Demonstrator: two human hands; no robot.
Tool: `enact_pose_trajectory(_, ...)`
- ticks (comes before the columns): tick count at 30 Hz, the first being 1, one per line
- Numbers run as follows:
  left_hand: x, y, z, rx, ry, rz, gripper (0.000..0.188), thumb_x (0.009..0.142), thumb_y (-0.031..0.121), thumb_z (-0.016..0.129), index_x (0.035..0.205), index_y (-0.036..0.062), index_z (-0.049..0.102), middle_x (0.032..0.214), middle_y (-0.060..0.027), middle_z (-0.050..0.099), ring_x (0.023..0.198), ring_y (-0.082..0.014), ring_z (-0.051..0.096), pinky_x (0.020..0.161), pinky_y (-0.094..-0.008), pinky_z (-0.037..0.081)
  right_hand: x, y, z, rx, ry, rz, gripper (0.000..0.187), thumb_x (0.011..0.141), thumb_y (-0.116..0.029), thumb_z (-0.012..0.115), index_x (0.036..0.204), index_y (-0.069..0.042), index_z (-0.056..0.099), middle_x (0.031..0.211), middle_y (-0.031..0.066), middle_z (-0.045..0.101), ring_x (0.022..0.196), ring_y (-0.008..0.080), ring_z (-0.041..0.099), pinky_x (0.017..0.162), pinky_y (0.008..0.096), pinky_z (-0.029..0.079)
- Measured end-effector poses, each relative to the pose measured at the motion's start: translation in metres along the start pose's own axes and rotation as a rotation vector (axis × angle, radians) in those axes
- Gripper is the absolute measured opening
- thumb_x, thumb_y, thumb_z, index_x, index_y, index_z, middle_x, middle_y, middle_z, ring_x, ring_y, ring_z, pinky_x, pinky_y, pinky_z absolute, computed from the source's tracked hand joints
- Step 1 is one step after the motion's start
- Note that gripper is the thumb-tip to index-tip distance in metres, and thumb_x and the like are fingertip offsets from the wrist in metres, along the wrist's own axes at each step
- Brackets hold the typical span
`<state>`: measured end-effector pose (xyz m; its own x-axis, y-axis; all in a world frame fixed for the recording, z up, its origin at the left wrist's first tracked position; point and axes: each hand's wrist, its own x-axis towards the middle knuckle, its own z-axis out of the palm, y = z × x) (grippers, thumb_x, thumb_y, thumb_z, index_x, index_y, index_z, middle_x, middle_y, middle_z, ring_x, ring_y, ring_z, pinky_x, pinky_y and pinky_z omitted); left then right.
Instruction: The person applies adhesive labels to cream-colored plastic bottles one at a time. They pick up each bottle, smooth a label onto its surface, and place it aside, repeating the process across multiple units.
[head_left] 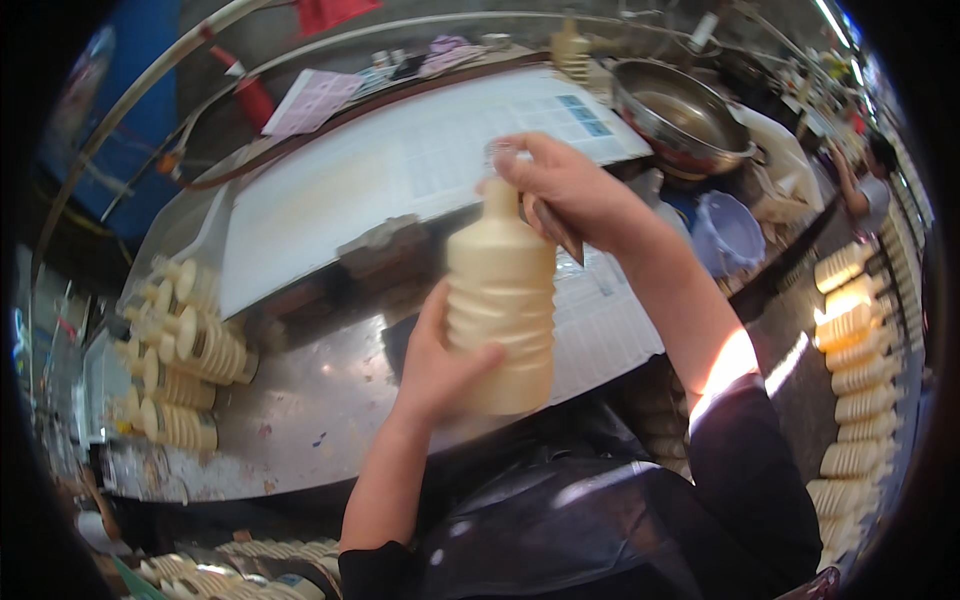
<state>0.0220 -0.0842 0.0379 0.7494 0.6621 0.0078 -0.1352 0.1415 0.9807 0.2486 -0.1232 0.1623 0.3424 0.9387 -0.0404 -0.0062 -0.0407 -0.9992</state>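
A cream plastic bottle (500, 300) with a ribbed body and narrow neck stands nearly upright before me, above the table's near edge. My left hand (450, 350) is wrapped round its lower body, thumb across the front. At the top, my right hand (570, 190) closes its fingers about the bottle's mouth, where motion blurs the detail. A brown, pointed, blade-like tool (560, 230) sticks out below the palm of that same hand. Behind the bottle lies a white board (320, 220) with printed sheets (580, 110) on it.
Similar bottles (190, 350) are heaped at the table's left end. A metal basin (680, 110) holding liquid sits at the far right, above a purple bucket (728, 230). Rows of bottles (855, 390) line the right side. Another person (870, 185) is farther right.
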Motion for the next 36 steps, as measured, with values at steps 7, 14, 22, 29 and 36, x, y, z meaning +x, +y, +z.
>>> enact_pose_trajectory(7, -0.011, -0.002, -0.04, 0.132, 0.42, -0.092, 0.097, 0.082, 0.021, 0.084, 0.157, -0.0011, 0.026, 0.138, -0.018, 0.055, 0.126, -0.0257, 0.057, 0.105, -0.0381, 0.049, 0.009, 0.087, 0.067, -0.233, -0.271, 0.182, 0.066, 0.091, -0.034, 0.074, 0.14, 0.006, 0.054, 0.128, 0.0221, 0.067, 0.115, 0.0269, 0.066, 0.098, 0.0379, 0.053)
enact_pose_trajectory(14, -0.008, -0.003, -0.047, 0.341, 0.503, -0.243, 0.099, 0.08, 0.027, 0.083, 0.157, 0.0, 0.027, 0.138, -0.0211, 0.056, 0.124, -0.0292, 0.06, 0.102, -0.0394, 0.052, 0.007, 0.141, 0.086, 0.089, -0.223, 0.309, 0.057, 0.094, -0.029, 0.072, 0.137, 0.006, 0.056, 0.124, 0.0193, 0.069, 0.111, 0.0226, 0.067, 0.095, 0.0371, 0.054)
enact_pose_trajectory(22, -0.008, -0.001, -0.043, 0.306, 0.544, -0.202, 0.089, 0.081, 0.02, 0.078, 0.155, 0.001, 0.032, 0.14, -0.02, 0.056, 0.124, -0.0308, 0.06, 0.105, -0.0418, 0.049, -0.055, 0.148, 0.043, -0.555, 0.029, -0.078, 0.035, 0.093, -0.018, 0.07, 0.125, -0.004, 0.07, 0.104, 0.0124, 0.073, 0.072, 0.0183, 0.07, 0.066, 0.0329, 0.055)
enact_pose_trajectory(29, -0.016, -0.016, -0.047, 0.194, 0.473, -0.083, 0.083, 0.093, 0.02, 0.068, 0.16, -0.0008, 0.024, 0.15, -0.0185, 0.045, 0.137, -0.0283, 0.046, 0.118, -0.0409, 0.034, -0.104, 0.196, -0.042, -0.971, 0.342, -0.186, 0.016, 0.091, -0.014, 0.068, 0.102, -0.004, 0.075, 0.086, 0.0142, 0.072, 0.073, 0.032, 0.07, 0.066, 0.0404, 0.056)
enact_pose_trajectory(36, -0.014, -0.005, -0.028, 0.277, 0.534, -0.062, 0.081, 0.098, 0.016, 0.063, 0.162, -0.0011, 0.017, 0.157, -0.0192, 0.037, 0.141, -0.0279, 0.041, 0.119, -0.0404, 0.032, -0.068, 0.2, -0.064, -1.224, 0.337, -0.054, 0.029, 0.094, -0.013, 0.061, 0.121, -0.006, 0.069, 0.088, 0.015, 0.066, 0.075, 0.037, 0.068, 0.067, 0.0463, 0.055)
